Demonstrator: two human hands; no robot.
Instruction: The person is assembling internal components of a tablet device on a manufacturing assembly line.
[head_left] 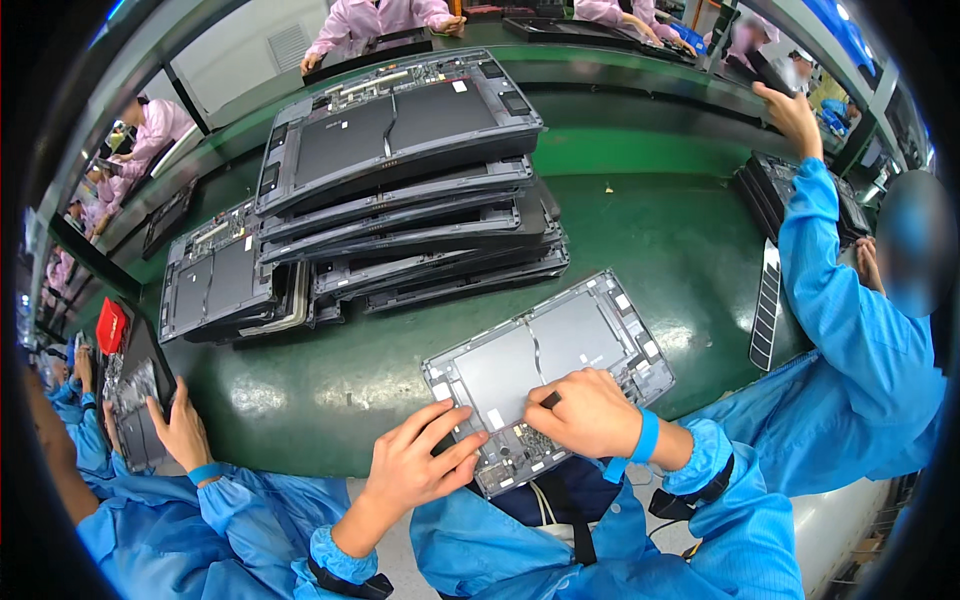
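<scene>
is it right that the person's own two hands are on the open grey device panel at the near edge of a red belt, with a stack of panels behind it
Not quite: the head view shows the belt is green, not red. The left hand and right hand are on the open grey panel at its near edge, with the stack of panels behind it.

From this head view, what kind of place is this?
Most likely an electronics assembly line: a long green conveyor belt, stacked open device chassis, and rows of gowned workers along both sides.
</scene>
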